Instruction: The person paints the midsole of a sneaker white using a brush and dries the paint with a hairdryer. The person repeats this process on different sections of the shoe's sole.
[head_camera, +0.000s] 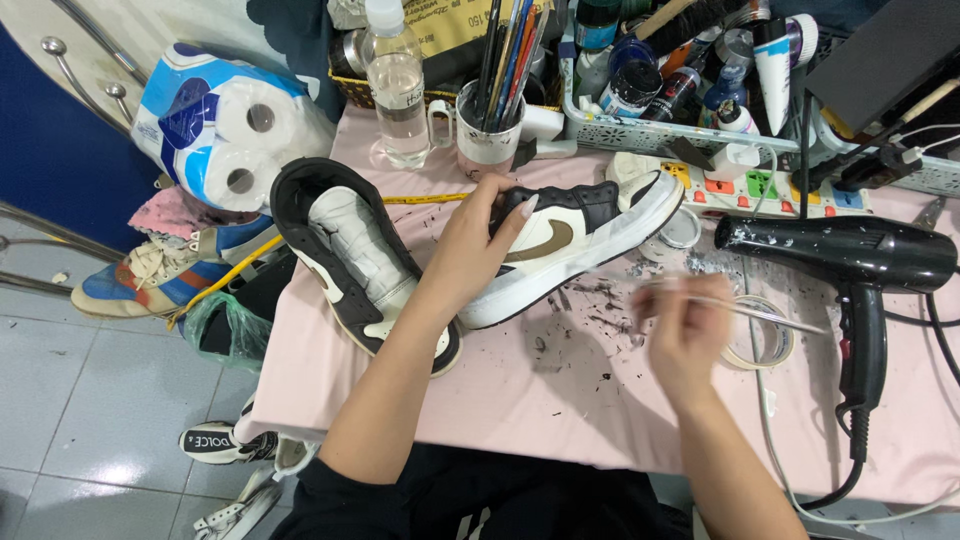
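The left hand (478, 245) is clamped over the collar of a white leather sneaker with a dark brown heel and tan side stripe (575, 245), fingers curled into its opening, holding it on its side on the pale pink table cover (560, 400) with the sole turned away from the person; just left of that grip lies a second sneaker of the same colours, sole edge up, white tongue showing (355, 255); the right hand (685, 335) is blurred, its fingertips pressed together on a thin pale brush or stick (740, 305) whose tip points right, away from the held shoe and well clear of it; dark flecks of scraped material (590, 305) scatter between the two hands; beyond the right hand's tool sit a roll of clear tape (765, 345) and a black hair dryer (850, 260); above the left hand's grip stand a clear plastic water bottle (398, 90) and a white mug full of brushes (490, 125)
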